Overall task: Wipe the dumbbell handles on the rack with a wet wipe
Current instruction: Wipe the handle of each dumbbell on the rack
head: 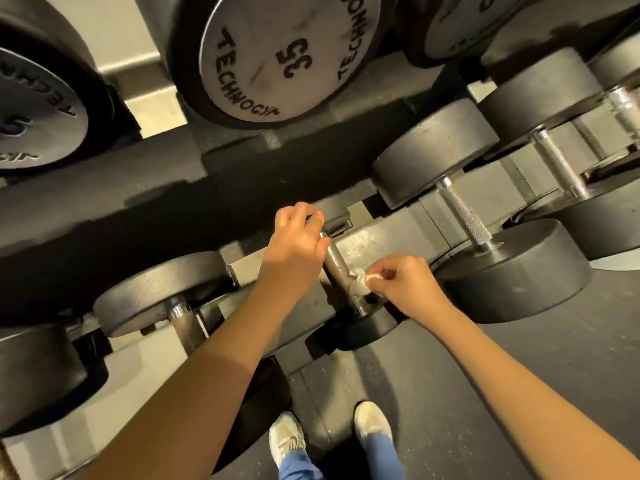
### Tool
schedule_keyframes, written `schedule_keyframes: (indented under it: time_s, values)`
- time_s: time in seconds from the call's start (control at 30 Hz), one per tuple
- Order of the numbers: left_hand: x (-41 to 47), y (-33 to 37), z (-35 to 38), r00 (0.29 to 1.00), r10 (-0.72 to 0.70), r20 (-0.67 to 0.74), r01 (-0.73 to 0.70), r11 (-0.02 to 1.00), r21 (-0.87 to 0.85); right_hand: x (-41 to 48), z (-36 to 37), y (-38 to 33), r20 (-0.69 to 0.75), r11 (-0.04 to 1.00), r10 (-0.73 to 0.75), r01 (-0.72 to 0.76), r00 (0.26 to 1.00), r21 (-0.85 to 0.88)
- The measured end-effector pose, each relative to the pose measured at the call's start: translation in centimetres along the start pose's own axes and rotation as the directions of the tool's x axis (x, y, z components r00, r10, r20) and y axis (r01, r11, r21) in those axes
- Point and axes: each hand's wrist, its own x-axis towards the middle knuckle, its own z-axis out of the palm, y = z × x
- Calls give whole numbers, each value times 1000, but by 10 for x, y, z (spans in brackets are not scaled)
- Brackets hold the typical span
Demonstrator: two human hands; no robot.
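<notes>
- Dumbbell handle (335,259) lies cradled in the lower rack (377,237), between neighbouring dumbbells (512,271).
- Left grip (294,244) curled round its far end.
- Right grip (405,284) pinches wet wipe (361,283) against its near end.

White shoes (286,439), toes toward rack, blue trouser legs (382,455) above them; dark speckled floor (433,410).

White wet wipe (362,282), knurled silver handle (337,263), black dumbbell heads (512,268).
</notes>
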Motion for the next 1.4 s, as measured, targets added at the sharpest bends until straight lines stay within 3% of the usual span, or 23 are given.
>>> schedule_keyframes:
  time_s: [0.1, 0.17, 0.27, 0.5, 0.7, 0.87, 1.03, 1.17, 1.33, 1.4]
  values:
    - [7, 10, -3, 997, -56, 60, 56, 998, -1, -1, -12, 7, -209, 984, 69, -32, 975, 176]
    - [14, 21, -4, 993, -90, 77, 91, 996, -19, 1, -26, 11, -270, 967, 117, -47, 956, 252]
    - [25, 45, 8, 998, -2, 68, 5, 999, -42, 2, -55, 18, -345, 955, 158, -55, 925, 291]
    - [87, 107, 31, 998, 63, 14, -60, 981, -183, 41, -132, 46, -463, 990, 133, -91, 876, 111]
    - [96, 116, 61, 990, 71, -124, -81, 994, -77, 96, -129, 63, -411, 987, 160, -134, 897, 93]
    - [95, 118, 56, 985, 73, -154, -81, 995, -52, 108, -128, 70, -360, 980, 167, -113, 918, 166]
    - [94, 128, 54, 993, -1, -118, -5, 999, -52, 98, -149, 78, -182, 991, 76, -94, 980, -91]
    - [94, 130, 53, 994, -12, -112, 7, 999, -39, 82, -162, 88, 28, 951, 132, -119, 991, -284]
    - [93, 130, 54, 991, 1, -131, -4, 1000, -18, 84, -155, 85, -139, 992, 72, -85, 988, -94]
    - [93, 130, 55, 989, 22, -148, -24, 1000, -8, 83, -153, 85, -105, 988, 92, -104, 990, -116]
